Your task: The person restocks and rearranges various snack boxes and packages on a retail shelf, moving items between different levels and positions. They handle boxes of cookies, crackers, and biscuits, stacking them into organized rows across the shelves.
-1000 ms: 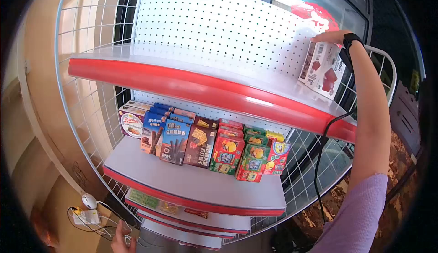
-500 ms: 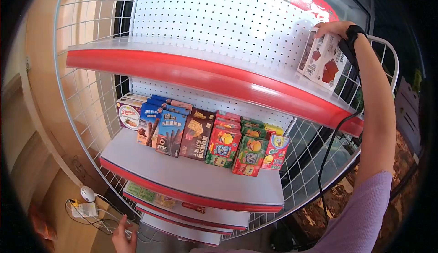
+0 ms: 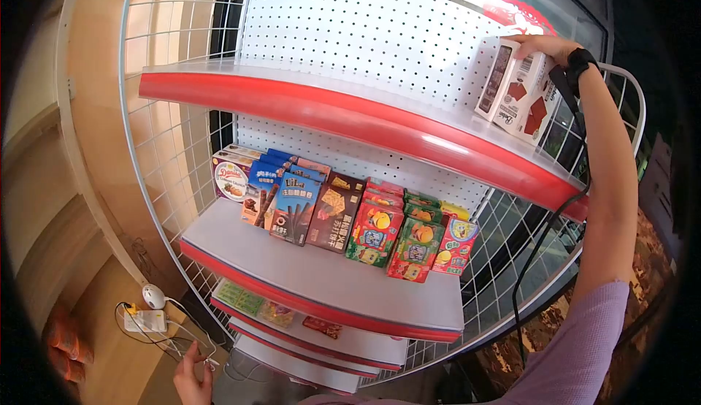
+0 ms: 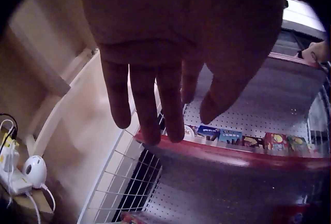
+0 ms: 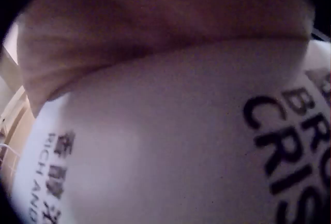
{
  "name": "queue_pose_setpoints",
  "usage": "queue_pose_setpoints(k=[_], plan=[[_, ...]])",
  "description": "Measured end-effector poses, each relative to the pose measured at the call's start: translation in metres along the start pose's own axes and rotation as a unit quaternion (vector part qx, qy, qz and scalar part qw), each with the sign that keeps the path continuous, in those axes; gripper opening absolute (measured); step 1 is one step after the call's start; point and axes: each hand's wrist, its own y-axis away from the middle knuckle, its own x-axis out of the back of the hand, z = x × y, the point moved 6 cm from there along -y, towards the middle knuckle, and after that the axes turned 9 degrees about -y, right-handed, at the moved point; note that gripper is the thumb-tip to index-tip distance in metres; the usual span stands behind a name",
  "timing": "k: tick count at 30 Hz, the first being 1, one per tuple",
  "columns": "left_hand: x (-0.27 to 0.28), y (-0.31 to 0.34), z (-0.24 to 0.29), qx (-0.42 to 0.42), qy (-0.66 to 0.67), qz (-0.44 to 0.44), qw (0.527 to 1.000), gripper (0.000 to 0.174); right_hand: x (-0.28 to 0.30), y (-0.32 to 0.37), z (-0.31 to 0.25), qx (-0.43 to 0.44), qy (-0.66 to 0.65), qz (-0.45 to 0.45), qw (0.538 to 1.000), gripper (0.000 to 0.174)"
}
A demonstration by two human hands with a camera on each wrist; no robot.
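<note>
At the right end of the top shelf point(image 3: 350, 109), the right hand point(image 3: 549, 47) grips the top of a white box point(image 3: 527, 105) with dark red pictures. The box stands slightly tilted on the shelf, its windowed narrow side facing left. Up close in the right wrist view, the palm point(image 5: 165, 22) lies against the printed white box face point(image 5: 155, 146). Low at the left, the left hand point(image 3: 193, 381) hangs beside the rack, holding nothing; its fingers point(image 4: 145, 100) extend loosely in the left wrist view.
Snack boxes point(image 3: 334, 211) stand in rows on the second shelf point(image 3: 292, 259), with packets point(image 3: 277, 313) on a lower one. Wire side panels point(image 3: 171, 113) flank the rack. A black cable point(image 3: 520, 281) hangs at the right; a power strip point(image 3: 146, 322) lies at the lower left.
The white box has turned, so more of its windowed side shows, with the right hand still on its top. The head view has shifted, moving the rack rightward in the picture.
</note>
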Motion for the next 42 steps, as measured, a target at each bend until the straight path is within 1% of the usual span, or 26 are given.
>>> queue_pose_setpoints(k=[3,6,8,11,18,20,21,22,23,24,25,27,28,29,30,31,32,33,34,35,37,38,39,40,41,42], plan=[[0.003,0.003,0.001,0.01,0.011,-0.001,1.0,0.053,0.005,-0.004,0.001,-0.012,0.044,-0.021,0.999,0.074],[0.005,0.008,0.001,0.007,0.02,0.017,1.0,0.054,0.001,-0.008,-0.003,-0.008,0.066,-0.048,0.997,0.07],[0.006,0.011,0.0,0.018,0.014,0.017,1.0,0.052,0.008,-0.006,-0.001,-0.043,0.069,0.034,0.996,0.067],[0.006,0.016,-0.005,0.026,0.003,0.018,0.999,0.049,0.014,-0.02,0.006,-0.028,0.03,0.025,0.999,0.063],[0.01,0.017,-0.008,0.018,0.0,0.028,0.999,0.044,0.01,-0.012,0.0,0.019,0.047,0.016,0.999,0.059],[0.01,0.018,-0.012,0.003,-0.006,0.041,0.999,0.042,0.012,-0.006,-0.002,0.053,0.012,0.026,0.998,0.057],[0.01,0.018,-0.015,-0.012,-0.011,0.054,0.998,0.04,0.012,-0.004,-0.001,0.052,0.012,0.022,0.998,0.057],[0.007,0.017,-0.025,-0.008,-0.013,0.053,0.999,0.04,0.016,-0.001,-0.004,0.089,0.026,0.037,0.995,0.056],[0.001,0.014,-0.035,-0.008,-0.022,0.011,1.0,0.052,0.018,0.001,-0.007,0.126,0.039,0.051,0.99,0.055],[-0.007,0.016,-0.046,-0.008,-0.031,-0.031,0.999,0.066,0.018,0.002,-0.008,0.143,-0.004,0.033,0.989,0.055],[-0.008,0.017,-0.042,0.001,-0.034,-0.031,0.999,0.066,0.012,0.013,-0.016,0.172,-0.038,0.011,0.984,0.057],[0.014,0.011,-0.023,-0.016,0.027,0.103,0.994,0.028,0.015,0.032,-0.041,0.261,-0.036,0.063,0.963,0.059],[0.019,0.009,-0.023,-0.052,0.001,0.089,0.995,0.043,0.021,0.047,-0.055,0.28,-0.048,0.098,0.954,0.057],[0.025,0.007,-0.025,-0.044,-0.002,0.092,0.995,0.043,0.019,0.069,-0.072,0.299,-0.06,0.133,0.943,0.056],[0.031,0.004,-0.023,-0.05,0.008,0.09,0.995,0.042,-0.08,0.108,-0.137,0.304,-0.064,0.127,0.942,0.056],[0.037,0.001,-0.021,-0.056,0.019,0.088,0.994,0.04,-0.008,0.126,-0.086,0.359,-0.052,0.177,0.915,0.061],[0.043,-0.003,-0.021,-0.048,0.016,0.092,0.994,0.04,-0.022,0.153,-0.106,0.413,-0.041,0.226,0.881,0.067],[0.049,-0.006,-0.019,-0.066,0.013,0.094,0.993,0.043,-0.096,0.192,-0.175,0.462,-0.031,0.275,0.843,0.073],[0.056,-0.008,-0.015,-0.084,0.009,0.095,0.992,0.046,-0.09,0.188,-0.19,0.517,-0.044,0.161,0.84,0.075],[0.063,-0.011,-0.014,-0.078,0.004,0.097,0.992,0.046,-0.087,0.183,-0.2,0.563,-0.058,0.046,0.823,0.076],[0.085,-0.014,-0.004,-0.13,-0.01,0.151,0.98,0.061,-0.136,0.199,-0.178,0.579,-0.091,0.051,0.809,0.076],[0.093,-0.016,-0.006,-0.127,-0.014,0.15,0.98,0.061,-0.165,0.206,-0.18,0.593,-0.117,0.057,0.795,0.075],[0.104,-0.015,-0.007,-0.148,0.01,0.169,0.974,0.074,-0.197,0.21,-0.19,0.606,-0.142,0.061,0.78,0.075],[0.114,-0.012,-0.009,-0.168,0.034,0.187,0.967,0.089,-0.232,0.213,-0.206,0.618,-0.167,0.066,0.765,0.074],[0.121,-0.012,-0.013,-0.164,0.031,0.188,0.968,0.089,-0.301,0.222,-0.262,0.631,-0.192,0.072,0.748,0.074],[0.132,-0.009,-0.014,-0.195,0.07,0.241,0.948,0.104,-0.337,0.206,-0.253,0.477,-0.193,-0.033,0.857,0.058]])
